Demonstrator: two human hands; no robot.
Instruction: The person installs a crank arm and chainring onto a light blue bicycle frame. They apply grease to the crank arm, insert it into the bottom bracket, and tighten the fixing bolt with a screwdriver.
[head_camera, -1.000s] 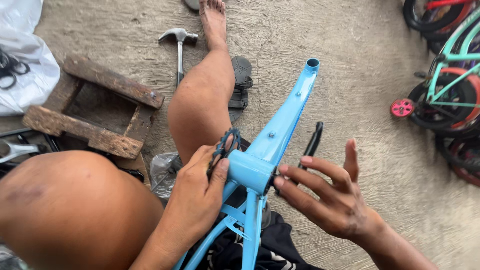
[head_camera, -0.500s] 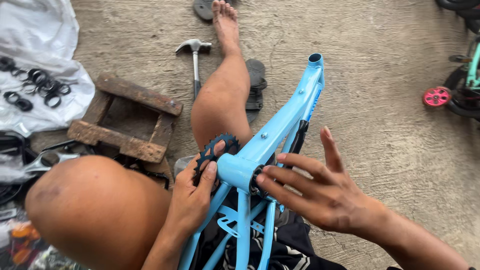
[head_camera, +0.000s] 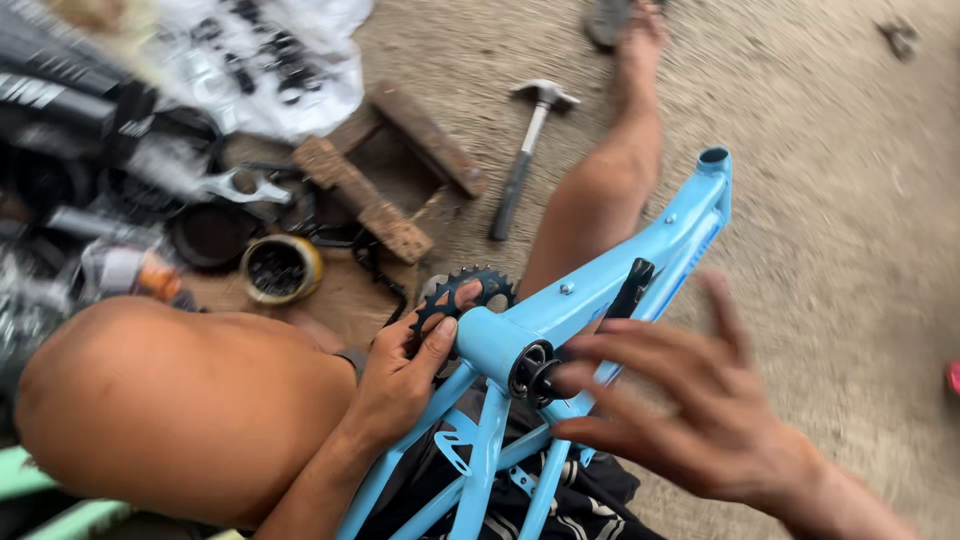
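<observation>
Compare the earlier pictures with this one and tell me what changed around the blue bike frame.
The right hand closed in on the black axle end. The view swung left, showing a tin of parts. The left hand stays on the frame by the sprocket; the hammer lies unmoved.

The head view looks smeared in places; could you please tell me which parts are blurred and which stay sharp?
Head view: the right hand is motion-blurred, as are the parts pile at upper left and the ground at right; the left hand, chainring and blue bicycle frame stay fairly sharp; light is soft, without glare.
</observation>
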